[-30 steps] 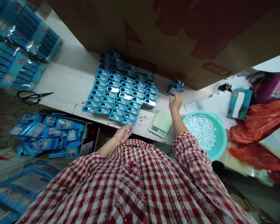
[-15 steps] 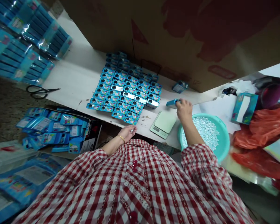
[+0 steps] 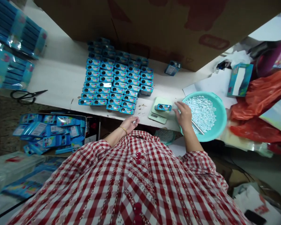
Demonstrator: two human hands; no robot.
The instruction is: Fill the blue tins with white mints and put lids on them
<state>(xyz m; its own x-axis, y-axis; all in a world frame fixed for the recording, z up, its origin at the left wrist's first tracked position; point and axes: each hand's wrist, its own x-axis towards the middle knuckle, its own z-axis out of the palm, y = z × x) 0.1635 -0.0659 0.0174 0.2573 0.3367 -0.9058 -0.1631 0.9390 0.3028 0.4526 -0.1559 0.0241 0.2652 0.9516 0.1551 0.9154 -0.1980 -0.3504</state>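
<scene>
A small blue tin (image 3: pixel 163 107) lies on the pale green scale (image 3: pixel 158 118). To its right, my right hand (image 3: pixel 183 113) has its fingers apart and holds nothing, beside the turquoise basin (image 3: pixel 221 125). White pieces (image 3: pixel 204 109) fill the basin, and a metal scoop (image 3: pixel 198 127) rests among them. My left hand (image 3: pixel 129 124) is closed at the table's front edge, with small white pieces at its fingertips. Rows of blue tins (image 3: pixel 114 84) stand stacked just beyond it.
A large cardboard box (image 3: pixel 135 28) borders the back. Black scissors (image 3: pixel 29 96) and wrapped blue packs (image 3: pixel 11 65) lie at left, above an open box of blue packets (image 3: pixel 49 131). Another tin (image 3: pixel 172 68) stands near the back; red plastic bags (image 3: pixel 259 103) are at right.
The tin that my right hand held is now on the scale, released. My right hand has opened. The metal scoop now shows in the basin. The whole view has shifted.
</scene>
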